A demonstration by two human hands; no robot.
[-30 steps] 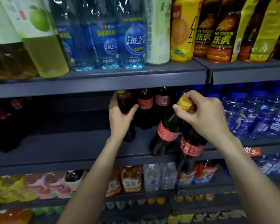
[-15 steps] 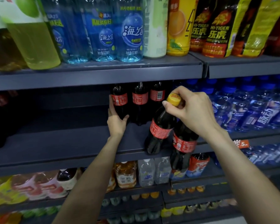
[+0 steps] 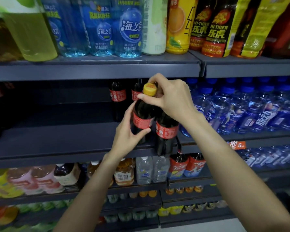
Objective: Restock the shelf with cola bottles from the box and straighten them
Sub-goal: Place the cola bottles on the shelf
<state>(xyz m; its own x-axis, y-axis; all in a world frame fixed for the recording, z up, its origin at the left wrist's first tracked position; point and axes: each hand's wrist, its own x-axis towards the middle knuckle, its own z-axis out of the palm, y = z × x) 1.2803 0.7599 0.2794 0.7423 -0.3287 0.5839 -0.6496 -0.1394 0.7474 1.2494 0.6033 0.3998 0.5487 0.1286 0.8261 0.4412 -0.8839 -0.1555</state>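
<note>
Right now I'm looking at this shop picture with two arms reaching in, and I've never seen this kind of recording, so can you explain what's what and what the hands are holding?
There is no machine here: a person wears a camera on the head, so you see their own two arms from above, looking forward and down at store shelves. The right hand pinches the neck, just under the yellow cap, of a cola bottle. A second cola bottle hangs lower, partly hidden beside it. The left hand wraps its fingers round the first bottle's body, at the red label. More cola bottles stand further back on the dark middle shelf. Blue water bottles fill the right side of that level, and other drinks line the shelves above and below.
</note>
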